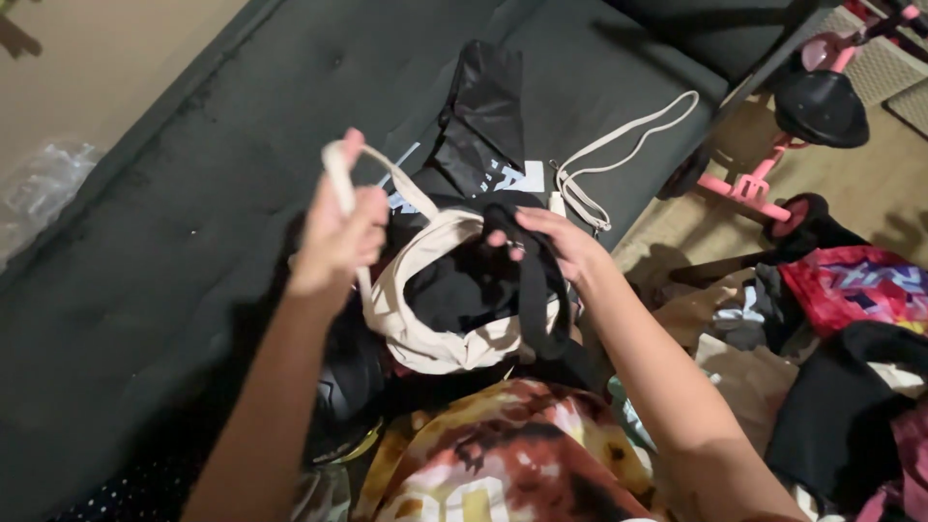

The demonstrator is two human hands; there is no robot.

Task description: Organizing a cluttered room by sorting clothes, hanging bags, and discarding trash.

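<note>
A cream canvas tote bag [425,338] hangs open over a dark futon mattress [193,193]. My left hand [336,232] is shut on one cream handle strap and lifts it up. My right hand [551,242] grips black fabric [474,280] at the bag's mouth; most of that fabric sits inside the bag. A black strap [534,300] loops over the bag's right rim. The other cream strap [619,145] trails across the mattress. A black plastic bag [483,106] lies just beyond the tote.
A tie-dye garment [503,454] lies below the tote. A pink and black child's tricycle [812,106] stands at the upper right. Clothes are heaped on the floor at the right, among them a red printed piece [860,285] and black items [851,406]. Clear plastic [39,184] lies at left.
</note>
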